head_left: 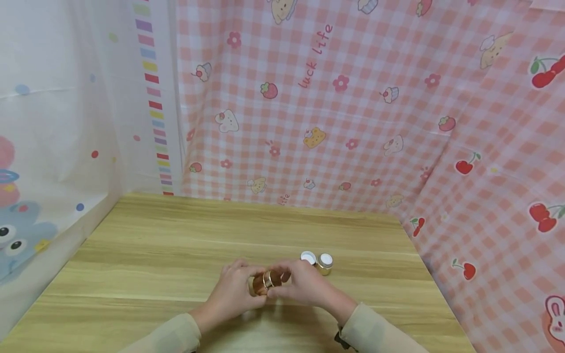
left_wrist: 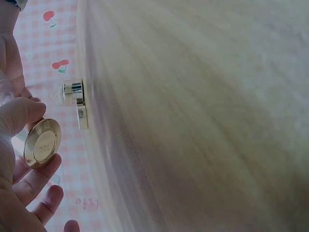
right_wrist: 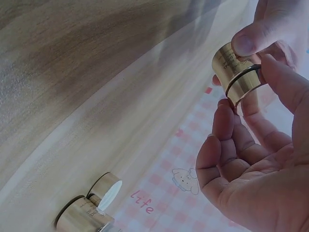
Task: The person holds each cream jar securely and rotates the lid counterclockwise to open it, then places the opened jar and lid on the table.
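Near the front middle of the table, my left hand (head_left: 236, 289) grips one end of a small gold jar (head_left: 266, 282) between thumb and fingers. The jar lies tilted on its side in the grip. Its flat round end (left_wrist: 44, 144) with raised lettering faces the left wrist camera. My right hand (head_left: 304, 283) pinches the opposite end with thumb and fingertips, just past a shiny ring round the jar (right_wrist: 236, 72). Beyond the right hand stand a second gold jar (head_left: 325, 264) with a white top and a gold lid (head_left: 308, 257) showing its white inside.
The wood-grain table (head_left: 176, 245) is backed by a pink checked cloth (head_left: 282, 113) with printed cartoons. Another checked cloth (head_left: 499, 206) hangs along the right edge. A white printed curtain (head_left: 57, 113) borders the left side.
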`<state>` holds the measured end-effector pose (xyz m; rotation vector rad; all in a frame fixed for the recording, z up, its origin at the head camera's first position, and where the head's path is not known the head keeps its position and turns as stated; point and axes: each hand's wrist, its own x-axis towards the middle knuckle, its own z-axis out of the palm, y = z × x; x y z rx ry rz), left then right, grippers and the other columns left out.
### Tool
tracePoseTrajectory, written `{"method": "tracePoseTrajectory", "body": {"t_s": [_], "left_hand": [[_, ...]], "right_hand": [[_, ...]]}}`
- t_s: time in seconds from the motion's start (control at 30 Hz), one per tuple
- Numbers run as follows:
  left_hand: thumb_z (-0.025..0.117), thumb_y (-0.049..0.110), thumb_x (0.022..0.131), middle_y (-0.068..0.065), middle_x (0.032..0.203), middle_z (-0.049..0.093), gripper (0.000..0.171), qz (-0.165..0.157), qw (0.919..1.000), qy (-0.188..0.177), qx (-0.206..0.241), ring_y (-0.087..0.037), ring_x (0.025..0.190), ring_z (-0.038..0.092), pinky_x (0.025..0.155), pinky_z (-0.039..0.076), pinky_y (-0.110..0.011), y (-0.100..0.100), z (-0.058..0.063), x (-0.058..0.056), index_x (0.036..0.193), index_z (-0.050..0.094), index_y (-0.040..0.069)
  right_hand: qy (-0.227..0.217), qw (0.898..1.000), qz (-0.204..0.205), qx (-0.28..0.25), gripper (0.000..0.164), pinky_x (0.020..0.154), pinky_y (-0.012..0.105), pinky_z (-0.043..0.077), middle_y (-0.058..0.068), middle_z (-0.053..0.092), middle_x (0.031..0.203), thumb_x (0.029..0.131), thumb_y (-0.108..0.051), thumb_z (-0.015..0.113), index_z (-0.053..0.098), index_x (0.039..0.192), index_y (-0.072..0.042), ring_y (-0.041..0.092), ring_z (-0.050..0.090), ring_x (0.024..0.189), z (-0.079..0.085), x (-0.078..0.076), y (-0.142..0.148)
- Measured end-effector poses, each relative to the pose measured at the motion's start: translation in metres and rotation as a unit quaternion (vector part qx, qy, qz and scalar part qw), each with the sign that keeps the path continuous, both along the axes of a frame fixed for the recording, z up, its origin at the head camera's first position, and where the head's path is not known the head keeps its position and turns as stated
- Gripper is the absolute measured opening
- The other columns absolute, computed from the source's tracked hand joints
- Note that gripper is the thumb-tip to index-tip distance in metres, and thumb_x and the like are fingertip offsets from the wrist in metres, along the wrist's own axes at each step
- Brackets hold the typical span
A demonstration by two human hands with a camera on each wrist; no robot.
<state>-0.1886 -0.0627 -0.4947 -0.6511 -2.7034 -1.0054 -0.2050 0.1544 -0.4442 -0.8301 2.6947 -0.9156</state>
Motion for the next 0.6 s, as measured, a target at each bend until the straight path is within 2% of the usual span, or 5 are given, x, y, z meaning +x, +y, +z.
{"method": "tracePoseTrajectory", "body": {"t_s": [0.13,0.3,0.4,0.5,0.6], "left_hand": [[0.095,0.027,0.072,0.007,0.111,0.082,0.048,0.002,1.0000,-0.007,0.001,-0.012,0.105,0.061,0.094,0.040,-0.042,0.0000,0.0014,-0.0002,0.117,0.080,0.023],[0.096,0.030,0.072,0.010,0.109,0.081,0.049,0.005,1.0000,-0.006,-0.002,-0.014,0.105,0.062,0.098,0.044,-0.049,0.0001,0.0028,-0.0005,0.118,0.080,0.025],[0.096,0.028,0.072,0.010,0.108,0.081,0.049,0.003,1.0000,-0.004,-0.004,-0.013,0.105,0.061,0.098,0.044,-0.052,-0.0001,0.0030,-0.0001,0.117,0.080,0.025],[0.096,0.026,0.071,0.010,0.106,0.081,0.049,-0.001,1.0000,-0.004,-0.009,-0.013,0.103,0.060,0.093,0.042,-0.048,-0.0008,0.0028,0.0003,0.117,0.080,0.025],[0.096,0.026,0.071,0.009,0.106,0.081,0.050,-0.001,0.9999,0.000,-0.016,-0.012,0.102,0.060,0.090,0.040,-0.043,-0.0015,0.0022,0.0002,0.118,0.080,0.023]], "right_hand": [[0.000,1.000,0.005,0.001,0.047,0.073,0.021,0.054,-0.003,0.078,0.102,0.087,-0.030,0.089,0.075,0.130,-0.018,0.017,0.072,0.094,0.0009,0.0001,0.0009],[0.000,1.000,-0.016,0.013,0.074,0.078,0.024,0.057,-0.001,0.080,0.113,0.086,-0.051,0.088,0.067,0.143,-0.008,0.015,0.073,0.100,-0.0009,-0.0002,-0.0002],[0.003,1.000,-0.025,0.013,0.065,0.083,0.026,0.059,-0.005,0.081,0.112,0.088,-0.053,0.085,0.072,0.135,-0.011,0.011,0.074,0.101,-0.0021,0.0001,-0.0022],[0.011,1.000,-0.023,0.011,0.048,0.084,0.026,0.059,-0.009,0.081,0.107,0.090,-0.047,0.085,0.076,0.126,-0.017,0.008,0.074,0.100,-0.0015,0.0011,-0.0037],[0.020,1.000,-0.018,0.011,0.041,0.084,0.025,0.058,-0.010,0.081,0.104,0.090,-0.040,0.087,0.077,0.124,-0.019,0.008,0.073,0.098,-0.0003,0.0019,-0.0044]]}}
